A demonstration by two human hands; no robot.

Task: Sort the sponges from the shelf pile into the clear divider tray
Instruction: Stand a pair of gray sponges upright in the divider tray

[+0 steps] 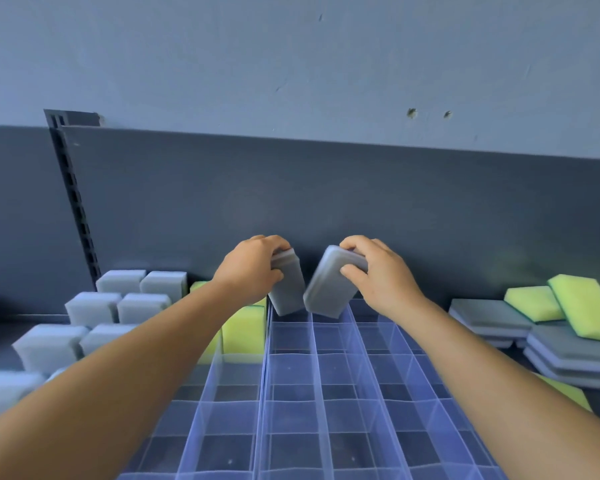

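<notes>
Clearly we were in the middle of the placing step, with a grey sponge in each hand over the far end of the clear divider tray [326, 403]. Our left hand [253, 268] gripped the left grey sponge [286, 292] on end, thumb and fingers curled round its upper part, its lower edge just at the back row of compartments. Our right hand [378, 271] held the right grey sponge [329, 285] tilted, leaning toward the left one, its lower corner over the next cell along; the two sponges looked nearly touching at the bottom. To the left, grey sponges [94, 306] and yellow-green sponges [243, 330] already stood upright in their cells. To the right, the shelf pile [568, 351] of flat grey and yellow-green sponges waited. We judged that the next move called for straightening the right sponge upright and pressing each down into its own cell, between the thin dividers, without bending them.
</notes>
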